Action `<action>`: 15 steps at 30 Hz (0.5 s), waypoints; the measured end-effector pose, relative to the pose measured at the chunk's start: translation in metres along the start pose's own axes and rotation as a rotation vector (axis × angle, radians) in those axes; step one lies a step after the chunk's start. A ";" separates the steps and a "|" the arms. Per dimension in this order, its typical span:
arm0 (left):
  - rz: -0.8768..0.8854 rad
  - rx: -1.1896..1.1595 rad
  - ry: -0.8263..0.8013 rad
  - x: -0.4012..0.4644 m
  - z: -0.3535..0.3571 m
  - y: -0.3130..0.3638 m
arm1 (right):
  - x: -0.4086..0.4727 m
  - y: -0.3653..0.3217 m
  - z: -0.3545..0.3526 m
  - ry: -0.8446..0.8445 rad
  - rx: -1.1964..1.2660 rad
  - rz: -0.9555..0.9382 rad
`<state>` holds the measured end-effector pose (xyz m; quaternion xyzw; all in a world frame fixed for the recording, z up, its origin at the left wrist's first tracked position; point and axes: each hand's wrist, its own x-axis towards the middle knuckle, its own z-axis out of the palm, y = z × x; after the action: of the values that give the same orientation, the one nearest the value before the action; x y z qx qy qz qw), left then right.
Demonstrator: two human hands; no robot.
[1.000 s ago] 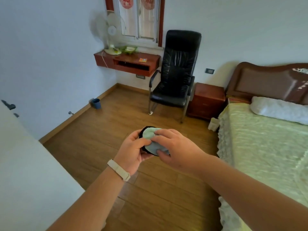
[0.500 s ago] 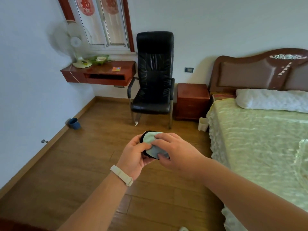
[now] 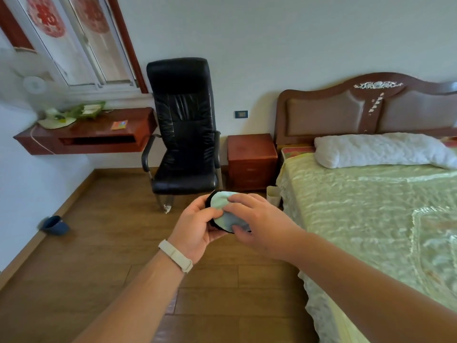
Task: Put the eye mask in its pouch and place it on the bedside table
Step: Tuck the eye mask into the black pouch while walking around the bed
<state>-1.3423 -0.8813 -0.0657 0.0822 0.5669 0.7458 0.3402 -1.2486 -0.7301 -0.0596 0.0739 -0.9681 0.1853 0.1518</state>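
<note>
A pale green pouch (image 3: 220, 203) with a black eye mask edge (image 3: 210, 198) showing at its rim is held between both hands over the wooden floor. My left hand (image 3: 197, 229), with a pale wristband, grips it from the left and below. Over the top and right of the pouch lies my right hand (image 3: 257, 224), fingers curled on it. How far the mask sits inside the pouch is hidden by my fingers. The reddish wooden bedside table (image 3: 251, 160) stands beyond, between the chair and the bed, its top bare.
A black leather armchair (image 3: 184, 129) stands left of the bedside table. The bed (image 3: 371, 206) with green cover and white pillow (image 3: 376, 149) fills the right. A wall shelf (image 3: 84, 137) carries a fan. A blue cup (image 3: 55, 225) lies by the left wall.
The view has swung right and drawn closer to the chair, bedside table and bed. Both hands keep the same hold on the pouch and mask.
</note>
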 end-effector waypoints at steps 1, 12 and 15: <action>-0.006 -0.003 -0.011 0.013 0.001 0.001 | 0.007 0.010 0.001 0.008 -0.003 0.008; -0.069 -0.079 -0.145 0.199 -0.035 0.027 | 0.144 0.116 0.038 -0.030 -0.076 0.125; -0.082 -0.093 -0.192 0.256 -0.048 0.049 | 0.197 0.141 0.043 -0.053 -0.099 0.152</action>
<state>-1.5800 -0.7721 -0.1056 0.1141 0.4994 0.7453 0.4268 -1.4736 -0.6333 -0.0816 -0.0026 -0.9826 0.1461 0.1151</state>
